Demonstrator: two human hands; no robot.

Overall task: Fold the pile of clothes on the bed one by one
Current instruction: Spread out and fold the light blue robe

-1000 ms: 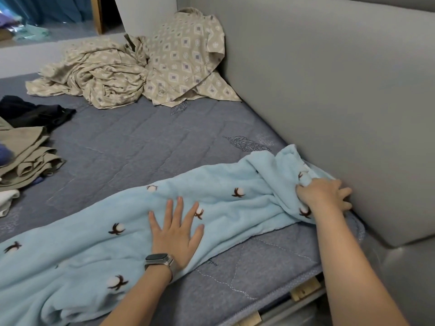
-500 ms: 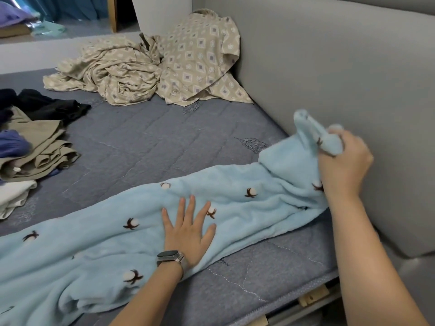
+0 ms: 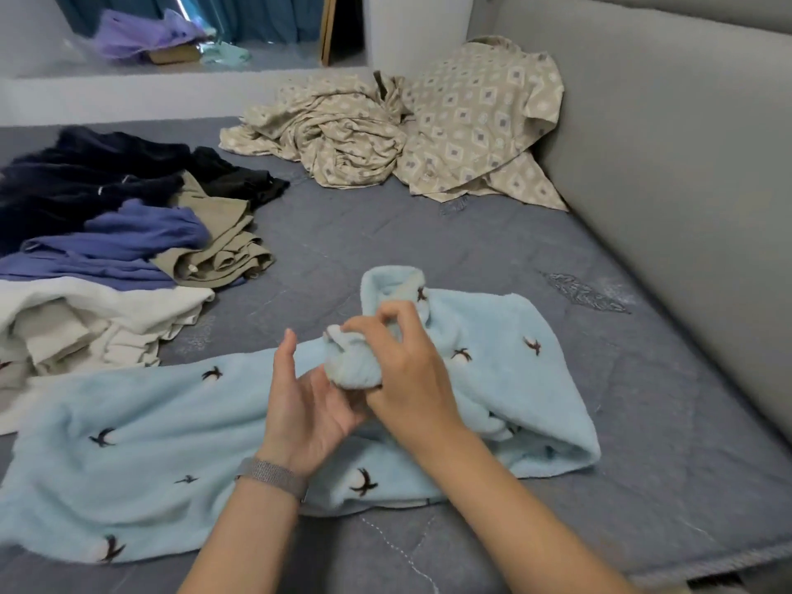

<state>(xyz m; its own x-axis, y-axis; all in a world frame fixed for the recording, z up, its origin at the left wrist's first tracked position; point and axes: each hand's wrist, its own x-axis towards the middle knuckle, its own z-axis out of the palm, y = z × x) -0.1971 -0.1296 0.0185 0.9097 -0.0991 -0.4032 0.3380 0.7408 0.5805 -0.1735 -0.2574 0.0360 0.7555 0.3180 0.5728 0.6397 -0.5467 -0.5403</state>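
Near the bed's point(image 3: 428, 233) front edge, our right hand point(image 3: 407, 379) grips the blue garment's point(image 3: 141, 426) bunched end while our left hand point(image 3: 306, 409) waits loose-fingered, holding nothing, so a fumbled handover could drop the fold crooked.

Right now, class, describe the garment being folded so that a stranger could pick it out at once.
On the grey quilted mattress, look nearest the camera, beneath both hands. The long pale blue fleece garment lies there. Only it carries small brown-and-white cotton-boll prints; the neighbouring pile is plain.
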